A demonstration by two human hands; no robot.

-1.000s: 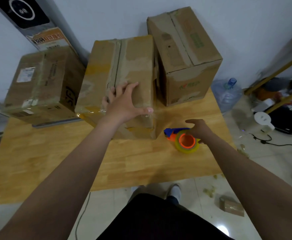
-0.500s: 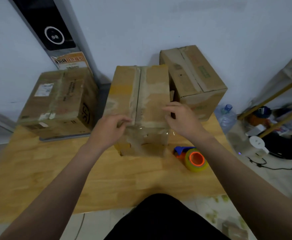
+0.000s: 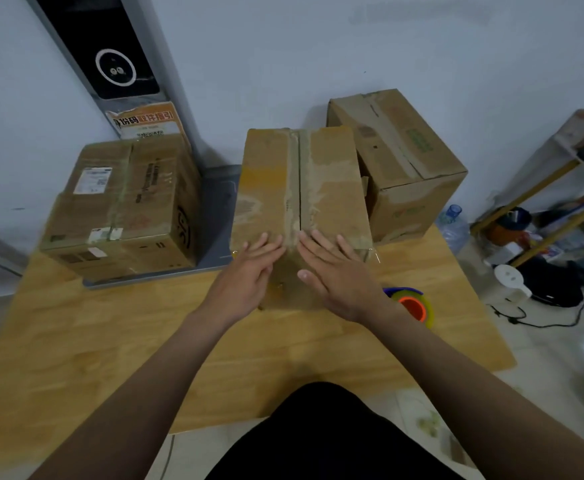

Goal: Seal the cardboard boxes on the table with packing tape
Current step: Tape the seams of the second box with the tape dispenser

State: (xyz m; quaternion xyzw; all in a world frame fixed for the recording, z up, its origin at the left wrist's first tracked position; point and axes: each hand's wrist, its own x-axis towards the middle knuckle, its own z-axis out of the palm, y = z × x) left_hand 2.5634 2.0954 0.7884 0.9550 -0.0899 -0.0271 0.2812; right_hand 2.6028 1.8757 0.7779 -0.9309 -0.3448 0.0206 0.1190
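Wooden table [image 3: 75, 341] pushed up to a pale wall [image 3: 318, 57], with three worn cardboard boxes along the far side. We're on the middle box [image 3: 332, 181], which sits between the left box [image 3: 138, 202] and the right box [image 3: 404, 161], the right one just about touching it. Our left hand [image 3: 249, 275] and right hand [image 3: 339, 275] both lie flat, fingers straight, on its near top edge, either side of the centre seam [image 3: 299, 188]. They're holding nothing, just pressing. Looks like we're smoothing a strip of clear tape [image 3: 363, 244] there, though it's hard to see how far it runs.

What could bite us: the tape's right end sticks out past the box corner, so if we don't rub it down it'll probably peel. The top is all torn paper from old tape, and fresh tape grips that fuzzy stuff badly, so it may lift. Pressing forward could also shove the box toward the wall. And the tape dispenser [image 3: 413, 304] lies on the table right beside our right wrist, so a careless pull back could knock it off the near right side.
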